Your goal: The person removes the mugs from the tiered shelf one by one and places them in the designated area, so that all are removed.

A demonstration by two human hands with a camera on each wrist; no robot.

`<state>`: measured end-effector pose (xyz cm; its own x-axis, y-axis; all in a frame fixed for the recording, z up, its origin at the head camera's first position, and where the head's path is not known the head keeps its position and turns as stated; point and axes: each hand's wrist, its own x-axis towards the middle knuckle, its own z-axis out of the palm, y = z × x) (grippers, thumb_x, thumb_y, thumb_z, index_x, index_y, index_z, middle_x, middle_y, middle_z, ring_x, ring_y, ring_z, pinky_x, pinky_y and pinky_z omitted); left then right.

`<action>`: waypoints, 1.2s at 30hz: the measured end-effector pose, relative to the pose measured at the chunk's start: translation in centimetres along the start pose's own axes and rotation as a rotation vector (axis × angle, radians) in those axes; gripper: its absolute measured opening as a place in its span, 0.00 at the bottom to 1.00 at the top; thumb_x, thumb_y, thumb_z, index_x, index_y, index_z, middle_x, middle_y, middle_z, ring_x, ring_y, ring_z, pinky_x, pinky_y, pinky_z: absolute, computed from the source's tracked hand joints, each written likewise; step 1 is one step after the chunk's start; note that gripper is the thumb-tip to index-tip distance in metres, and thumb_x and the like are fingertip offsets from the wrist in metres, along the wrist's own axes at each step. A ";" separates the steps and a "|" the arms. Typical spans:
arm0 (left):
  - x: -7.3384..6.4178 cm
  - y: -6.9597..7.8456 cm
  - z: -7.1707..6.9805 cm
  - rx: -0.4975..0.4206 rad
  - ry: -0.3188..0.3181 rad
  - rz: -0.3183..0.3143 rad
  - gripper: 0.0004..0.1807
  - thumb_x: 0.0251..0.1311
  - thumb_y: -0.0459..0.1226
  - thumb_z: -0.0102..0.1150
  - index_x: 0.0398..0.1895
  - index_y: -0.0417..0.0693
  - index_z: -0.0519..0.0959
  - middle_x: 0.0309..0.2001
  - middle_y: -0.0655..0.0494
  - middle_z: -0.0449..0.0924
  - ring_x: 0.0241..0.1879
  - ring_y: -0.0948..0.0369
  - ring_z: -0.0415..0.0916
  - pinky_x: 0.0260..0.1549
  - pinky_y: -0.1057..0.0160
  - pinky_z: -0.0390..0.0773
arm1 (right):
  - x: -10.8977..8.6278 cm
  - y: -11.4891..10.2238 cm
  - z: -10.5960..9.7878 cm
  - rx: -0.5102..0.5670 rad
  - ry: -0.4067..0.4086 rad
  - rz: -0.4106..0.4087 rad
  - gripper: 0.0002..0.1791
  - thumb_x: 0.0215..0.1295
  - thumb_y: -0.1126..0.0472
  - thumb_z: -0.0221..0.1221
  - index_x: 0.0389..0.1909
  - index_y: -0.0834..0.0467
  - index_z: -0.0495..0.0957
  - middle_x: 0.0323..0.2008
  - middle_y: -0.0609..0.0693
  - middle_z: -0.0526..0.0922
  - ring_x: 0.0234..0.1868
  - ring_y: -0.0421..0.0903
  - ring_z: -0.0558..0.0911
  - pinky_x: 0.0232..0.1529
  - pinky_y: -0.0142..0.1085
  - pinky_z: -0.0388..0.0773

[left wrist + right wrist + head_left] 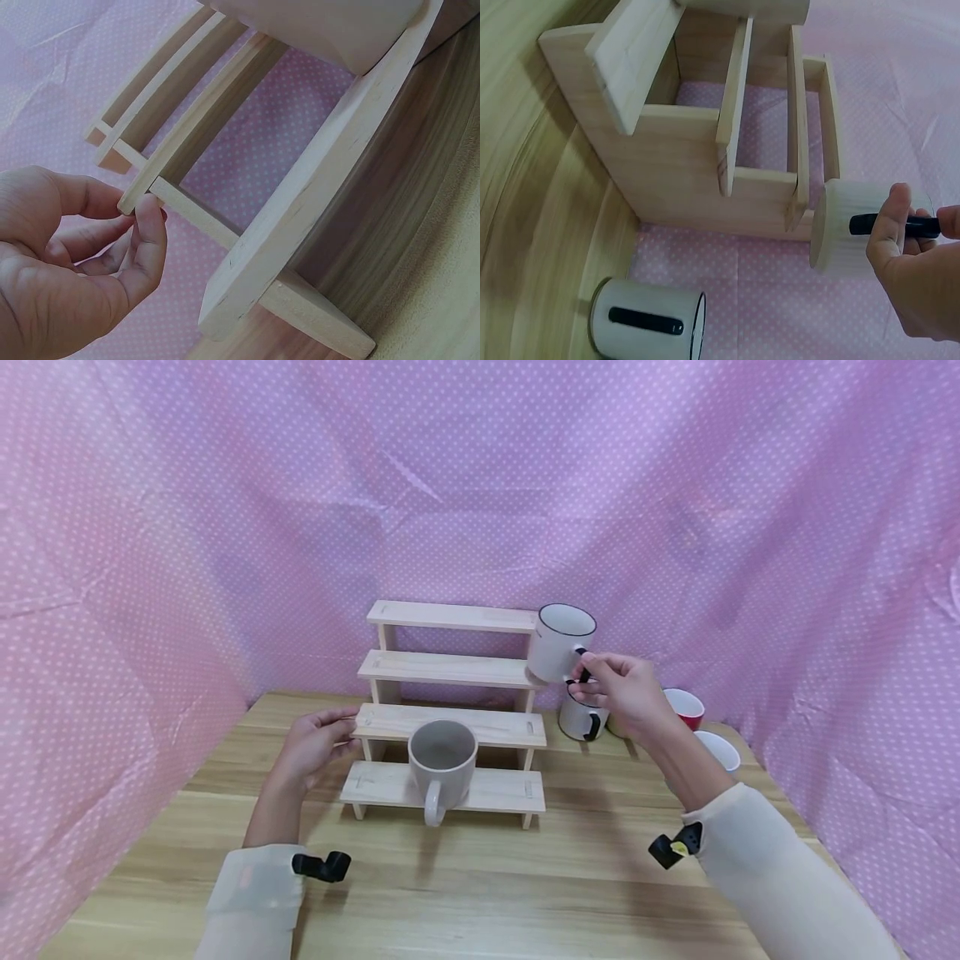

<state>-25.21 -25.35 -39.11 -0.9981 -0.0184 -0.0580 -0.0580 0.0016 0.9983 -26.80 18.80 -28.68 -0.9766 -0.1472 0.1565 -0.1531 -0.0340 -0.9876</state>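
Observation:
A four-tier wooden shelf stand [442, 668] rises in steps on the table. My right hand [628, 695] holds a white mug with a black rim [551, 653] by its black handle, at the right end of the upper tiers. In the right wrist view the mug [834, 232] is off the table, its base toward the stand; whether it touches a board I cannot tell. At the stand's left side my left hand [311, 750] pinches the end of a lower board [142, 187] between thumb and fingers. A light grey mug [444, 768] sits on the lowest tier, handle facing me.
Right of the stand, below the lifted mug, another white mug with a black handle [581, 720] stands on the wooden table [480, 885]. Farther right are a red mug [688, 710] and a white-lined cup [718, 750], partly behind my right arm. Pink dotted cloth [480, 485] hangs behind.

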 end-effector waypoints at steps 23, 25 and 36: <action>-0.1 0.1 0.3 0.013 0.020 -0.007 0.25 0.76 0.32 0.51 0.72 0.30 0.66 0.59 0.44 0.71 0.44 0.63 0.76 0.50 0.67 0.85 | -3.4 3.5 -6.1 -0.101 0.054 0.027 0.21 0.77 0.57 0.58 0.44 0.76 0.76 0.38 0.53 0.83 0.36 0.44 0.88 0.46 0.37 0.88; -0.1 0.2 0.3 0.015 0.025 -0.008 0.25 0.76 0.33 0.52 0.72 0.30 0.66 0.59 0.43 0.72 0.44 0.63 0.76 0.49 0.68 0.85 | -3.8 3.9 -6.6 -0.109 0.044 0.027 0.23 0.77 0.56 0.58 0.46 0.77 0.75 0.39 0.53 0.82 0.36 0.44 0.88 0.46 0.38 0.88; -0.2 0.0 0.3 0.012 0.026 -0.010 0.25 0.77 0.32 0.51 0.72 0.30 0.67 0.58 0.45 0.72 0.44 0.63 0.77 0.52 0.65 0.85 | -5.5 6.3 -8.9 -0.087 0.038 0.079 0.17 0.78 0.58 0.57 0.42 0.72 0.76 0.37 0.52 0.83 0.35 0.46 0.89 0.43 0.38 0.89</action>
<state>-25.04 -25.04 -39.10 -0.9967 -0.0443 -0.0680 -0.0687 0.0134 0.9976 -23.69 28.18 -35.85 -0.9909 -0.1086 0.0797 -0.0869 0.0627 -0.9942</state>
